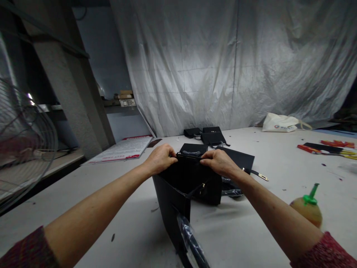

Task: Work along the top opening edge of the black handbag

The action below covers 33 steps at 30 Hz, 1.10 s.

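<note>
A black handbag (174, 203) stands upright on the white table in front of me, its mouth gaping and its inside dark. My left hand (161, 159) pinches the far top rim near its left end. On the same rim, further right, the fingers of my right hand (220, 162) are closed in a pinch. A handle wrapped in clear plastic (191, 240) hangs down the bag's near side. Inside the opening shows a small gold-coloured zip pull or fitting (202, 186). The bag's lower far side is hidden from me.
Behind the bag lie more black bags (214, 138) and a black flap with a gold-tipped strap (237, 158). At right are a green-capped squeeze bottle (306, 210), red packets (308, 149) and a white cloth bag (280, 123). A printed board (125, 150) and a fan (28, 149) are left.
</note>
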### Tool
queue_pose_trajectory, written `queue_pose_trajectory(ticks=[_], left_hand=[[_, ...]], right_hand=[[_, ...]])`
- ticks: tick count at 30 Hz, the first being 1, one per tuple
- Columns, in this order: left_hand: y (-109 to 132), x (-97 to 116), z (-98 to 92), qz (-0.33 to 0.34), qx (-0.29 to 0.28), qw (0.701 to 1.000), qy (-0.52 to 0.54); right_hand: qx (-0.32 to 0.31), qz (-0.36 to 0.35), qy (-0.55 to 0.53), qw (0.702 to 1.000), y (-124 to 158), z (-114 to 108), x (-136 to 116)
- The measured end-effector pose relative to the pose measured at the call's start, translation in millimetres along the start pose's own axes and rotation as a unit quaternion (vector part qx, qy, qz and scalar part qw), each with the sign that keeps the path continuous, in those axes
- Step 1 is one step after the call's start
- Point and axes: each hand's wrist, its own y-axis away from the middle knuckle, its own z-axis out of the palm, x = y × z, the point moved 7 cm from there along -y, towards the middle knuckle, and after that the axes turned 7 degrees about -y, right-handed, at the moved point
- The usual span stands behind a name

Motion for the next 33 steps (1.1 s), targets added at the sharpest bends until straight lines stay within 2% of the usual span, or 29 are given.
queue_pose_trajectory(ticks=[5, 10, 25, 29, 33], left_hand=[[-2.2, -1.0, 1.7, -0.004, -0.012, 1.000, 0.007], [-2.8, -7.6, 2.9, -0.042, -0.023, 0.999, -0.006], [-6.2, -0.3, 1.8, -0.075, -0.009, 0.991, -0.110], [-6.5, 1.8, 2.3, -0.073, -0.006, 0.988, -0.135], [-6.3, 2.8, 2.7, -0.066, -0.002, 0.989, -0.132]], right_hand=[[0.003, 0.014, 0.008, 1.000, 0.8, -0.9, -2.3], [0.007, 0.013, 0.005, 1.000, -1.3, 0.0, -0.3], [-0.008, 0.042, 0.016, 0.999, -1.8, 2.8, 1.9], [-0.016, 0.034, 0.065, 0.997, -6.5, 2.0, -2.3], [-0.029, -0.023, 0.147, 0.988, -16.0, 5.8, -24.3]])
